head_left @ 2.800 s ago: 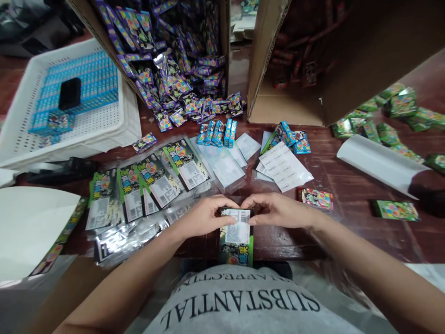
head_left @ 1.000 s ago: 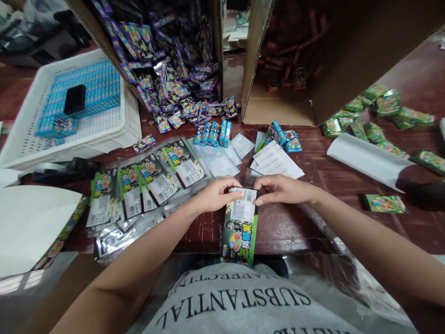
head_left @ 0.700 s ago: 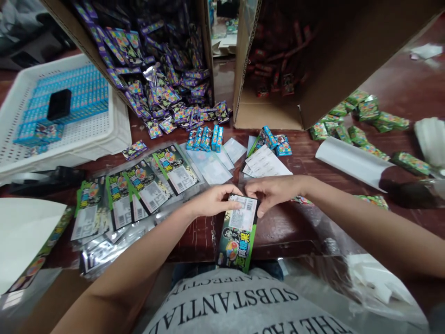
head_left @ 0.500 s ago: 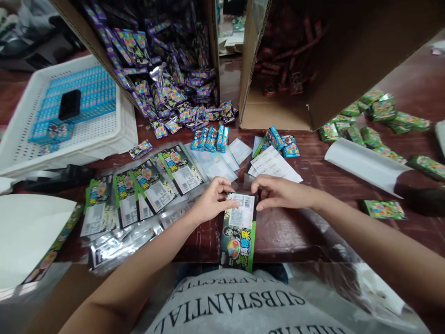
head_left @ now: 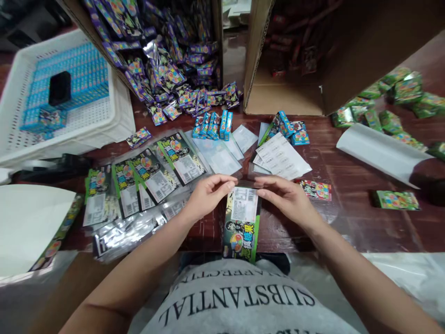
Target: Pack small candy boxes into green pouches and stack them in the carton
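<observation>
Head view: a green-and-black labelled packet (head_left: 241, 225) lies at the near edge of the counter (head_left: 347, 218), its long axis running from the person toward the cardboard boxes. The left hand (head_left: 208, 195) and right hand (head_left: 288, 199) flank its far end, fingers (head_left: 227, 184) pinching the top corners, equally near. The packet's near end meets the shirt; label print illegible.

Both hands (head_left: 208, 195) pinch packet (head_left: 241, 222).

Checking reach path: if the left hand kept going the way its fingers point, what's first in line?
Likely the right hand: the left hand points rightward across the green pack's top edge, which both hands pinch.
</observation>
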Tool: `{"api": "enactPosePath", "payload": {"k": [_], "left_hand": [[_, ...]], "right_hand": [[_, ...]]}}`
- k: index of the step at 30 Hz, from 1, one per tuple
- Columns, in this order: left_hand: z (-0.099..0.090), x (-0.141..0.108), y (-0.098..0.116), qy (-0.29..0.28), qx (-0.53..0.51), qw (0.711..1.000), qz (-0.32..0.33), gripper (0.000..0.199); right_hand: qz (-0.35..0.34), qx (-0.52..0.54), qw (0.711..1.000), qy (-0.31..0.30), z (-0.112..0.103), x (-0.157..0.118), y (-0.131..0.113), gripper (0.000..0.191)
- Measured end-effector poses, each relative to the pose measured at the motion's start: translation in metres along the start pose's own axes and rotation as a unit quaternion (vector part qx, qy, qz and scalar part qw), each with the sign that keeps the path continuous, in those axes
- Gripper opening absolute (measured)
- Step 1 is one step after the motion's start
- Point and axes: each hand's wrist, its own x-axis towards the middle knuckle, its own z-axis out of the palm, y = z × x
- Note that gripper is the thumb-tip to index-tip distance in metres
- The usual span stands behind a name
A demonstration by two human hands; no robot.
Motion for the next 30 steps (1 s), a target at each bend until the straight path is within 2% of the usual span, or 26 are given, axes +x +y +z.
{"api": "enactPosePath", "payload": {"k": [3, 8, 11, 16, 20, 24, 26, 30], "left_hand": [[0.002, 0.002, 0.012, -0.004, 0.023, 0.999, -0.025, 0.018], [0.008, 0.01, 0.025, -0.003, 0.011, 0.998, -0.065, 0.01], [0.006, 0.012, 0.027, -0.017, 0.025, 0.997, -0.069, 0.008], [0.002, 0.018, 0.028, -0.056, 0.018, 0.994, -0.09, 0.01], [0.002, 0.026, 0.029, -0.087, 0.013, 0.993, -0.083, 0.012], [0.002, 0.024, 0.03, -0.143, 0.018, 0.988, -0.061, 0.021], [0.001, 0.021, 0.03, -0.147, 0.024, 0.988, -0.024, 0.023], [-0.001, 0.017, 0.03, -0.133, 0.119, 0.979, 0.099, 0.006]], "right_hand": [[0.047, -0.014, 0.999, -0.019, -0.002, 0.003, -0.012, 0.017], [0.197, 0.127, 0.972, -0.007, 0.0, 0.012, -0.022, 0.023], [0.217, 0.163, 0.962, -0.028, -0.003, 0.012, -0.023, 0.023], [0.197, 0.131, 0.97, -0.046, -0.011, 0.009, -0.022, 0.022], [0.182, 0.116, 0.975, -0.049, -0.019, 0.008, -0.02, 0.021], [0.103, 0.057, 0.991, -0.06, -0.029, 0.002, -0.02, 0.015], [0.057, 0.032, 0.996, -0.055, -0.029, -0.004, -0.02, 0.012], [-0.003, -0.023, 0.999, -0.043, -0.021, -0.012, -0.018, 0.009]]}}
